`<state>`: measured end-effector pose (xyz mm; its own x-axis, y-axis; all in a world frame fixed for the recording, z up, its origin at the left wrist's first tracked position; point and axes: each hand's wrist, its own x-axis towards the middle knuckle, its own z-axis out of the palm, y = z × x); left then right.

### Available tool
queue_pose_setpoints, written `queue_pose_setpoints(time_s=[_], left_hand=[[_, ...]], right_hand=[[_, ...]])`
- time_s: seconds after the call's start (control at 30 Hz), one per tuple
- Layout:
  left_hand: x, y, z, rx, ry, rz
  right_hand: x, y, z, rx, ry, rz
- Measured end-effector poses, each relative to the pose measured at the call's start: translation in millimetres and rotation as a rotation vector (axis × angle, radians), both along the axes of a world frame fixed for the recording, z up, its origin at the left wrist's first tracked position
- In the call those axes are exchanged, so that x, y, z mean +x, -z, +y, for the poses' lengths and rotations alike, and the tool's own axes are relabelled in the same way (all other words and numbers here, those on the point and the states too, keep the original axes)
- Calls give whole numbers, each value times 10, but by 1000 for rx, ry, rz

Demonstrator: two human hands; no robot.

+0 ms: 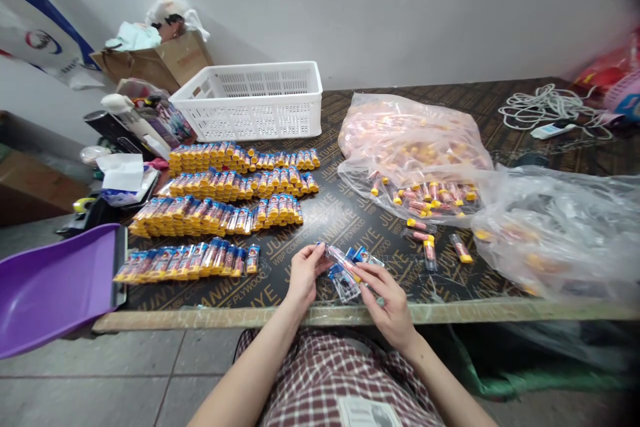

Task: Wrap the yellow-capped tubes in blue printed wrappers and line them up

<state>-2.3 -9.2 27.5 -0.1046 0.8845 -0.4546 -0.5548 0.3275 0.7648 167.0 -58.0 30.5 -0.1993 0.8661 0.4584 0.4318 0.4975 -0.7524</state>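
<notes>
- My left hand (303, 273): thumb and forefinger pinched together on the far-left end of a small tube (341, 259), above the front part of the bench (325, 210).
- My right hand (386, 299): thumb and fingers closed on the other end of the same tube, which lies slantwise between my two hands; finer detail of this grip is too small to tell.
- Beneath and just beside the held tube: a small pile of wrappers (345, 283), clear with blue print, near the bench's front edge.
- To the right of my right hand: loose tubes (429, 253) with yellow caps, lying on the bench a little apart from the wrappers.
- Behind these: a large clear bag (407, 130), its mouth toward me, with many more yellow-capped tubes inside and at its opening.
- Farther right: a second clear bag (545, 230), crumpled, with some yellow showing through.
- To my left: four rows of packed tubes (215, 213), blue at one end and yellow at the other; the nearest row is the shortest.
- Behind the rows: a white basket (260, 119) with slotted walls.
- At the left edge: a purple dustpan (60, 283).
- At the far right: a coiled white cable (540, 105).
</notes>
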Motion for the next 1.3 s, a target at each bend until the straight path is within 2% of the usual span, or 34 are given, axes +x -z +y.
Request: queue_pose_setpoints(time_s=[0.1, 0.2, 0.3, 0.4, 0.5, 0.6, 0.8, 1.07, 1.2, 1.27, 1.3], left_hand=[[11, -76, -31, 41, 81, -44], [0, -147, -55, 37, 166, -29], [-3, -196, -99, 22, 367, -10], [15, -215, -160, 35, 525, 5], [43, -223, -207, 42, 572, 13], [66, -247, -228, 23, 578, 19], [78, -304, -232, -9, 532, 36], [68, -311, -244, -19, 525, 40], [34, -192, -188, 1, 509, 59], [10, -77, -143, 30, 436, 206], [1, -13, -125, 65, 405, 359]], right_hand=[[3, 44, 45, -7, -72, 0], [9, 70, 107, 17, -64, -18], [17, 53, 167, 20, -43, -40], [27, 2, 204, -15, -141, -26], [37, -41, 210, -101, -280, 11], [43, -46, 195, -159, -340, 21], [25, -19, 177, -176, -337, 99], [-28, 4, 145, -240, -349, 237], [-9, -14, 254, -229, -346, 176], [-52, -10, 490, -163, -295, 120], [-103, 5, 657, -122, -261, 89]])
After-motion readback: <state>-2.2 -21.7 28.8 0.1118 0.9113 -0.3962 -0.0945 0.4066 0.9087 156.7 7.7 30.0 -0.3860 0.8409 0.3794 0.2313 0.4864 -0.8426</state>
